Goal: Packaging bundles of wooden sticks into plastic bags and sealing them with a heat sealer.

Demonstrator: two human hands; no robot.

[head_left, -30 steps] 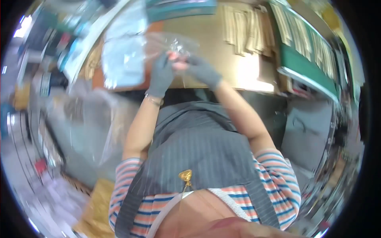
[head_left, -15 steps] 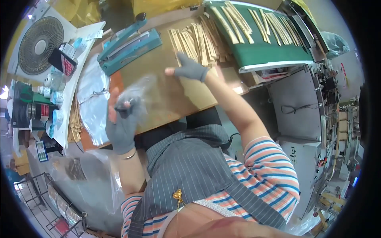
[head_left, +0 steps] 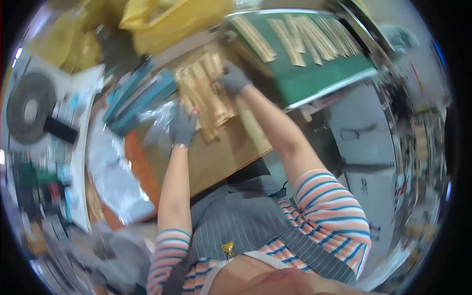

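Observation:
A loose pile of narrow tan paper packets [head_left: 209,91], shaped like wrapped chopsticks, lies on the brown tabletop [head_left: 206,162]. At the pile's near left side is my left hand [head_left: 184,129], in a grey glove with bare fingertips. Its fingers are closed on a crumpled clear plastic bag [head_left: 158,123], though blur softens the grip. My right hand [head_left: 234,79], gloved the same way, rests against the pile's far right side with thumb and fingers apart. The packets lie between both hands.
Left of the pile stands a teal bag sealer [head_left: 140,98]. Clear plastic bags [head_left: 115,172] are stacked nearer the left edge. A green conveyor belt [head_left: 305,78] carries more packets at the right. Beyond the table hangs yellow plastic [head_left: 177,24]; a fan [head_left: 32,108] stands far left.
My left hand has moved up and right with the clear bag, reaching the packets. My right hand has moved slightly farther away, onto the pile's right side. The pile has shifted; the view has turned.

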